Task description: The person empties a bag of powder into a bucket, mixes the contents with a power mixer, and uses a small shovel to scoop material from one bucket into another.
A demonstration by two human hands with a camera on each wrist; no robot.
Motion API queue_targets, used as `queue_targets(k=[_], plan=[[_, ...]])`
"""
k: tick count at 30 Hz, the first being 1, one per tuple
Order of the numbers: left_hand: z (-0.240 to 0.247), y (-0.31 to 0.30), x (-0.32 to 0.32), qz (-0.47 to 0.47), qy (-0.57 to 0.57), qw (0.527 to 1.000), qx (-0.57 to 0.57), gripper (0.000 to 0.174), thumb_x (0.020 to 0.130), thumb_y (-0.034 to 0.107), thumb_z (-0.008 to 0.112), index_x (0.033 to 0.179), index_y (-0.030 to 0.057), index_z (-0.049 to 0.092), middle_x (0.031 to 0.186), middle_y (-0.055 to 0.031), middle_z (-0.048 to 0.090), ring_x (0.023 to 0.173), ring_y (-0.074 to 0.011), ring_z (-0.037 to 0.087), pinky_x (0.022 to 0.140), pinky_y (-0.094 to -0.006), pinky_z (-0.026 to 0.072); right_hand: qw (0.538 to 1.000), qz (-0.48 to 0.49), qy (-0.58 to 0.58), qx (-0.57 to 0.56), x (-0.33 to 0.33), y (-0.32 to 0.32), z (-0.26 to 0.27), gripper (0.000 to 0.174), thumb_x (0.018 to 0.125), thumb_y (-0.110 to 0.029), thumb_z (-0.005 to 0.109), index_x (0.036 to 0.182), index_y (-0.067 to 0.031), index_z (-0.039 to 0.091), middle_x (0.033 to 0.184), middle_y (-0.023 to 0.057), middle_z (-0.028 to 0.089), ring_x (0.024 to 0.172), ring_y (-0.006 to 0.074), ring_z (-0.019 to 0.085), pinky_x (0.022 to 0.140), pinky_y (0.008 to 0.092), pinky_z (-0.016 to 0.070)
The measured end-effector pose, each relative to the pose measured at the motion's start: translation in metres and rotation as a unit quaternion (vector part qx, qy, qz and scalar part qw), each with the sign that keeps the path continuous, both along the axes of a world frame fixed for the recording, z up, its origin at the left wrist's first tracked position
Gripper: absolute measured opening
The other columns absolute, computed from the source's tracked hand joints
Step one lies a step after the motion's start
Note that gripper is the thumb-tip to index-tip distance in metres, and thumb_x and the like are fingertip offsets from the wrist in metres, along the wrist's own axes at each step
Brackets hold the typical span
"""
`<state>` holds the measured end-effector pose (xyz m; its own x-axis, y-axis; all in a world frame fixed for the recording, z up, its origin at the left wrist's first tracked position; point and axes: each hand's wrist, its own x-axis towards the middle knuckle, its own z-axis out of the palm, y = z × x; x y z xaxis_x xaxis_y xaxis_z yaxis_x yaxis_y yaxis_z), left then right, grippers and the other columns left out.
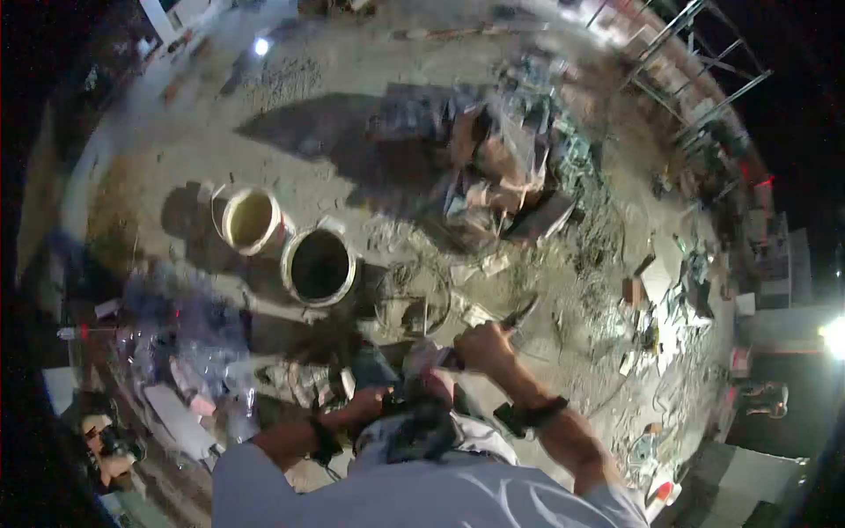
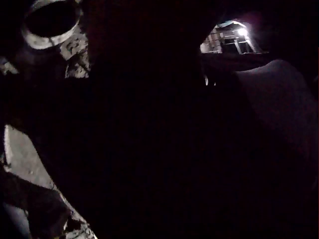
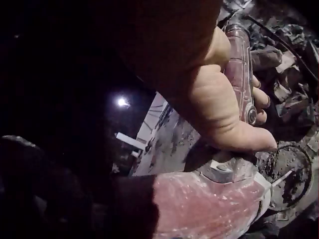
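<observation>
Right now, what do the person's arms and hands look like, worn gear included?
Pale short sleeves, bare forearms, a dark band round each wrist. The right hand is ungloved; the left hand looks ungloved too, though partly hidden. No readable markings.

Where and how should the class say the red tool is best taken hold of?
Probably by its slim side handle, coming from the person's right: the handle juts out on that side of the tool's bulky red body and looks narrow enough to wrap round, as the right hand does.
</observation>
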<state>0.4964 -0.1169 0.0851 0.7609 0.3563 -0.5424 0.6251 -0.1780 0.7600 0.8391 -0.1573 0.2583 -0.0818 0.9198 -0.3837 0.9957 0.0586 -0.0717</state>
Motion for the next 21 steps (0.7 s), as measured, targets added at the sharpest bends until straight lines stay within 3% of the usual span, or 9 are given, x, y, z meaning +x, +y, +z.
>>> queue_targets(k=[1, 2, 5, 9, 11, 12, 15, 16, 21], plan=[[0.061, 0.022, 0.021, -0.051, -0.002, 0.995, -0.085, 0.035, 0.092, 0.039, 0.062, 0.115, 0.014, 0.07, 0.11, -0.0157, 0.07, 0.098, -0.0331, 0.067, 0.084, -0.0424, 0.0518, 1.0, -0.003, 0.008, -0.018, 0.003, -0.004, -0.007, 0.017, 0.074, -0.027, 0.065, 0.074, -0.0128, 0.074, 0.078, 0.0127, 0.072, 0.073, 0.0283, 0.072, 0.062, 0.0422, 0.0547], [0.131, 0.031, 0.052, -0.082, 0.066, 0.994, -0.04, 0.036, 0.092, 0.038, 0.06, 0.113, 0.01, 0.07, 0.107, -0.0155, 0.071, 0.093, -0.0337, 0.068, 0.08, -0.0435, 0.0522, 0.998, -0.021, 0.004, -0.058, 0.006, 0.001, -0.003, 0.018, 0.075, -0.028, 0.065, 0.074, -0.0113, 0.073, 0.079, 0.0129, 0.072, 0.074, 0.0298, 0.072, 0.064, 0.0421, 0.0549], [0.026, 0.023, 0.022, -0.13, -0.016, 0.99, -0.052, 0.037, 0.087, 0.039, 0.064, 0.106, 0.0075, 0.07, 0.101, -0.0164, 0.071, 0.088, -0.0337, 0.068, 0.076, -0.0439, 0.0517, 0.995, -0.026, 0.047, -0.085, 0.016, 0.002, 0.013, 0.024, 0.075, -0.031, 0.064, 0.074, -0.0095, 0.073, 0.077, 0.0141, 0.072, 0.075, 0.0303, 0.072, 0.066, 0.0447, 0.0555], [0.04, 0.029, 0.039, -0.13, -0.006, 0.991, -0.034, 0.042, 0.081, 0.038, 0.069, 0.11, 0.0076, 0.068, 0.097, -0.0174, 0.071, 0.086, -0.0326, 0.068, 0.075, -0.0434, 0.0516, 0.997, -0.022, 0.017, -0.071, 0.022, -0.009, -0.005, 0.023, 0.077, -0.031, 0.061, 0.076, -0.0101, 0.072, 0.077, 0.0128, 0.072, 0.075, 0.0306, 0.072, 0.063, 0.0455, 0.0547], [0.049, 0.04, 0.054, -0.227, 0.079, 0.965, -0.104, 0.049, 0.079, 0.038, 0.07, 0.118, 0.0073, 0.066, 0.1, -0.0192, 0.07, 0.092, -0.0339, 0.067, 0.079, -0.0445, 0.0516, 0.995, -0.038, 0.028, -0.09, 0.023, -0.013, -0.003, 0.024, 0.078, -0.031, 0.06, 0.082, -0.0094, 0.071, 0.078, 0.0129, 0.072, 0.076, 0.0309, 0.072, 0.063, 0.0465, 0.0546], [0.005, 0.017, 0.042, -0.116, 0.098, 0.985, -0.081, 0.054, 0.078, 0.041, 0.07, 0.121, 0.0079, 0.065, 0.106, -0.0204, 0.068, 0.1, -0.0364, 0.065, 0.085, -0.0465, 0.0509, 0.994, -0.035, 0.028, -0.1, 0.023, -0.015, 0.0, 0.024, 0.078, -0.03, 0.061, 0.082, -0.0091, 0.072, 0.078, 0.0128, 0.072, 0.076, 0.0306, 0.072, 0.064, 0.0463, 0.0549], [-0.05, 0.006, 0.015, -0.104, -0.053, 0.992, 0.05, 0.052, 0.08, 0.047, 0.07, 0.117, 0.01, 0.067, 0.111, -0.0211, 0.067, 0.107, -0.0383, 0.063, 0.088, -0.0482, 0.05, 0.993, -0.037, 0.023, -0.108, 0.022, -0.012, 0.002, 0.025, 0.078, -0.03, 0.062, 0.081, -0.0085, 0.073, 0.08, 0.0131, 0.073, 0.077, 0.0298, 0.072, 0.066, 0.0455, 0.0559], [0.031, 0.025, 0.042, -0.144, 0.05, 0.988, -0.024, 0.054, 0.082, 0.052, 0.068, 0.117, 0.0116, 0.068, 0.111, -0.0209, 0.068, 0.106, -0.0388, 0.063, 0.089, -0.0488, 0.0499, 0.99, -0.053, 0.029, -0.126, 0.02, -0.011, 0.011, 0.025, 0.077, -0.031, 0.062, 0.081, -0.0084, 0.074, 0.081, 0.0136, 0.073, 0.077, 0.0298, 0.072, 0.067, 0.0453, 0.0562], [0.003, 0.029, 0.042, -0.18, 0.046, 0.982, -0.022, 0.054, 0.083, 0.054, 0.068, 0.116, 0.0118, 0.068, 0.108, -0.021, 0.068, 0.103, -0.0388, 0.064, 0.087, -0.0486, 0.0503, 0.99, -0.064, 0.04, -0.117, 0.022, -0.021, -0.002, 0.025, 0.076, -0.029, 0.062, 0.083, -0.0079, 0.074, 0.082, 0.015, 0.073, 0.079, 0.0308, 0.073, 0.069, 0.0448, 0.0566]])
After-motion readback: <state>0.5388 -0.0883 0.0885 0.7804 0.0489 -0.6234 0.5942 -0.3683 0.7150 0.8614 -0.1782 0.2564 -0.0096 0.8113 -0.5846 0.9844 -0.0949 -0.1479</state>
